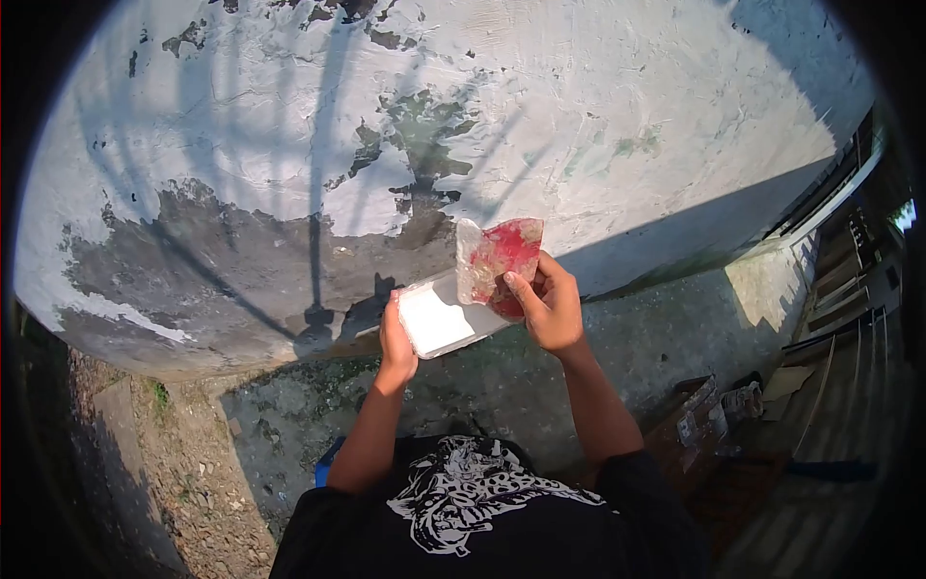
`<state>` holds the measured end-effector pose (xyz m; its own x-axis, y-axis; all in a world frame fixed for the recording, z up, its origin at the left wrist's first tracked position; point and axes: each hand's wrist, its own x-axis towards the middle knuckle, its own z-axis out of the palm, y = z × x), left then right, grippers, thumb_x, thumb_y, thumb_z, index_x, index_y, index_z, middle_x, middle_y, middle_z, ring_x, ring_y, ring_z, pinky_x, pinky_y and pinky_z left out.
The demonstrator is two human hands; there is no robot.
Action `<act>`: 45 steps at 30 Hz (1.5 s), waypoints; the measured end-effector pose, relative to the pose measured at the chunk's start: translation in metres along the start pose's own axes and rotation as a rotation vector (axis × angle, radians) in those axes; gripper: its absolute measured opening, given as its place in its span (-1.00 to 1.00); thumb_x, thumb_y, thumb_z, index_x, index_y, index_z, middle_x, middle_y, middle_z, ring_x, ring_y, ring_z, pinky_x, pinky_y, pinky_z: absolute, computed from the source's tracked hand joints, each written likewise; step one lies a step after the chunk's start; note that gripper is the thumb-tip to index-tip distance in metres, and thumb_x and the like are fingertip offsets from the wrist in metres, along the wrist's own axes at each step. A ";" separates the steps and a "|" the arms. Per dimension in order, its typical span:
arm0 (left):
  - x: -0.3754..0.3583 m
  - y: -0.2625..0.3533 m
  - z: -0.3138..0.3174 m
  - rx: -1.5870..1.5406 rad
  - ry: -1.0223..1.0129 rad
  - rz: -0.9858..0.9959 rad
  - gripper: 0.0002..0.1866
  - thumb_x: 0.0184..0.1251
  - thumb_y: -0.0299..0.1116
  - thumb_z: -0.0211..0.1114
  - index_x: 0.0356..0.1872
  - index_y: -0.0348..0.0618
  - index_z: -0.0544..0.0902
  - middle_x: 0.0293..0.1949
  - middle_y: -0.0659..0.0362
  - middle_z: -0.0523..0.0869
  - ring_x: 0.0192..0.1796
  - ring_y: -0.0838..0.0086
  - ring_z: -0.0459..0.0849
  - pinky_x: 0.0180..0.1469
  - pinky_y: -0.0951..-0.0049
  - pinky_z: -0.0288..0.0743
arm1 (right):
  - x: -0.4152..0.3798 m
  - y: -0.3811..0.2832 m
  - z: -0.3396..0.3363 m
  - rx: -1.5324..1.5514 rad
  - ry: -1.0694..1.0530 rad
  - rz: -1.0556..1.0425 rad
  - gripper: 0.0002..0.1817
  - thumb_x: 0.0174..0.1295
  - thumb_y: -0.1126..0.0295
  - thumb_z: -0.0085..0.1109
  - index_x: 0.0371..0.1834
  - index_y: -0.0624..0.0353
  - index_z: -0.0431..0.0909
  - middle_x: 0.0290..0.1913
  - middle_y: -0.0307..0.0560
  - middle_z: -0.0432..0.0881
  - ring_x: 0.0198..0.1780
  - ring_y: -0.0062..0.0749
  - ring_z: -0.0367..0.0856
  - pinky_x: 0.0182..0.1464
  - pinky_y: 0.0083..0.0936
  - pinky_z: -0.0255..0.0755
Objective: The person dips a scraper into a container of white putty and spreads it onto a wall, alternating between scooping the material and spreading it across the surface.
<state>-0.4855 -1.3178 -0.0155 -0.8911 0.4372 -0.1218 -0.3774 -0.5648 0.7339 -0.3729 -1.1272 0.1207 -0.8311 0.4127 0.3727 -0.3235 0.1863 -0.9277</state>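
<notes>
My left hand (396,340) grips the left end of a shallow rectangular tray (461,345), whose white inside is bright in the sun. A flat red scraper (513,249), stained and crusted with whitish material, is pinched between the thumb and fingers of my right hand (554,307). The scraper is tilted up over the tray's right end and hides part of it. A whitish strip runs along the scraper's left edge. Both hands are close in front of a wall (617,116) with white coating, which is missing in dark grey patches (231,241).
A concrete floor (637,338) runs along the foot of the wall. Rubble and soil (207,482) lie at the lower left. Something blue (328,461) shows beside my left arm. Wooden furniture and clutter (709,415) stand in shade at the right.
</notes>
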 end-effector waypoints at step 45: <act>0.040 0.168 -0.150 0.098 0.105 -0.106 -0.32 0.60 0.21 -0.11 0.39 -0.14 0.44 0.27 0.08 0.59 0.29 0.20 0.58 0.40 0.16 0.36 | 0.155 0.034 0.173 -1.032 0.771 -0.699 -0.63 0.14 0.64 0.28 0.06 0.27 0.69 -0.03 0.19 0.76 -0.03 0.05 0.77 0.02 -0.24 0.63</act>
<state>-0.6228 -1.5001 0.0031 -0.8711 0.4122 -0.2670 -0.4485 -0.4462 0.7744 -0.5913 -1.2109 0.1434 -0.0946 0.2750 0.9568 0.1860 0.9491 -0.2543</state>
